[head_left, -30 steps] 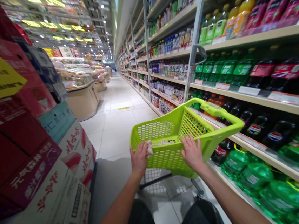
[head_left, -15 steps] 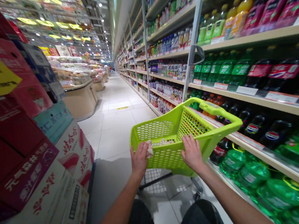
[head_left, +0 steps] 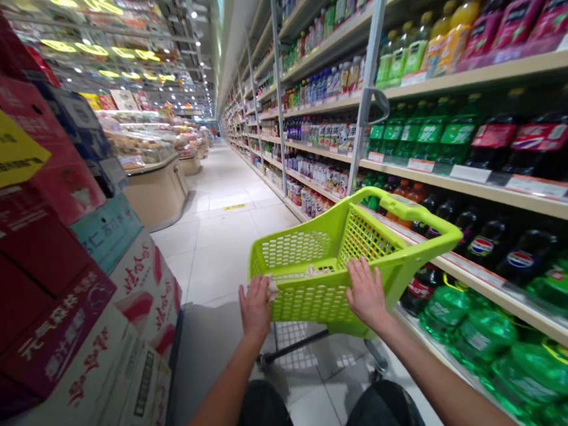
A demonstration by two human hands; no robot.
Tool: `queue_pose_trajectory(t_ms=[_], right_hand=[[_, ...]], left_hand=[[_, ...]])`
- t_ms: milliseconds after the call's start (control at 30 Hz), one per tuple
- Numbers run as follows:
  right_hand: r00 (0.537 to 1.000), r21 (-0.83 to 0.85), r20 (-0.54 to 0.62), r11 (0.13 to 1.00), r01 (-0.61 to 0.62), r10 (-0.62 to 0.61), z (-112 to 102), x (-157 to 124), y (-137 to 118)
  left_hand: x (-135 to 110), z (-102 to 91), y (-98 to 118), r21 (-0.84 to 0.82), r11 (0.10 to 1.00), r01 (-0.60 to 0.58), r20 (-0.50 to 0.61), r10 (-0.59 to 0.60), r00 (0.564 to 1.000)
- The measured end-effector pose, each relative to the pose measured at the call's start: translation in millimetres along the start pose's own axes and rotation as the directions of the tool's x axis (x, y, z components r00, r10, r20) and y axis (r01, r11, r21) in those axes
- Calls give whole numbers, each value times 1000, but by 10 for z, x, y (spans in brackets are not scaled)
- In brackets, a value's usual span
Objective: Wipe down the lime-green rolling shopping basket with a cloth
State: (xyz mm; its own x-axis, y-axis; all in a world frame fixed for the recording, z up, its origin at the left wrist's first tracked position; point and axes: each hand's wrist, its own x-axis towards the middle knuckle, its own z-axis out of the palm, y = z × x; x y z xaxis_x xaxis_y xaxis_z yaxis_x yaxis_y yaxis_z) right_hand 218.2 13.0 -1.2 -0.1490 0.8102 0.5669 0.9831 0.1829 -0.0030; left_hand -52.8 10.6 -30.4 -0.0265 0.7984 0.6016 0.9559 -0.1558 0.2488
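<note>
A lime-green plastic shopping cart stands sideways in front of me, its handle toward the shelves on the right. My left hand is closed on a pale, crumpled cloth at the near left corner of the basket rim. Over the near rim, further right, my right hand is hooked with its fingers on the inner side, gripping the cart. Inside the basket lies another small pale crumpled piece, mostly hidden by the side wall.
Drink shelves line the right side, with large green bottles low down. Stacked drink cartons rise close on the left. A tiled aisle runs ahead past a rounded display counter.
My left hand has slid a little left along the rim, carrying the cloth with it. The right hand keeps its place on the cart.
</note>
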Motion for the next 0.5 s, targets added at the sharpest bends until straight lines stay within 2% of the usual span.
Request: queue_pose_trajectory(t_ms=[67,133,200,267,333,400,500], right_hand=[[1000,2,18,1000,25,-25,-35,14,20],[998,0,39,999,53,-53,-66,22,56],[997,-3,53,998,62,-62,-69,17,91],[997,4,57,999,46,-46,-49,4,107],[999,25,51,1000,15,-17,-42,-5,83],[999,62,37,998,-9,7,-82,9,-2],[997,205,-4,976,78,-79,-204,84,-260]], left_hand=[[47,78,166,-44,996,-74,-12,73,997],[61,104,162,-76,990,-116,-4,116,993],[35,79,0,-77,996,-40,-2,40,999],[2,26,-189,-69,992,102,-2,-102,995],[0,-23,-246,-95,979,178,-2,-179,984],[49,-42,-90,-182,975,126,9,-127,992],[191,-5,424,-378,925,-34,39,53,998]])
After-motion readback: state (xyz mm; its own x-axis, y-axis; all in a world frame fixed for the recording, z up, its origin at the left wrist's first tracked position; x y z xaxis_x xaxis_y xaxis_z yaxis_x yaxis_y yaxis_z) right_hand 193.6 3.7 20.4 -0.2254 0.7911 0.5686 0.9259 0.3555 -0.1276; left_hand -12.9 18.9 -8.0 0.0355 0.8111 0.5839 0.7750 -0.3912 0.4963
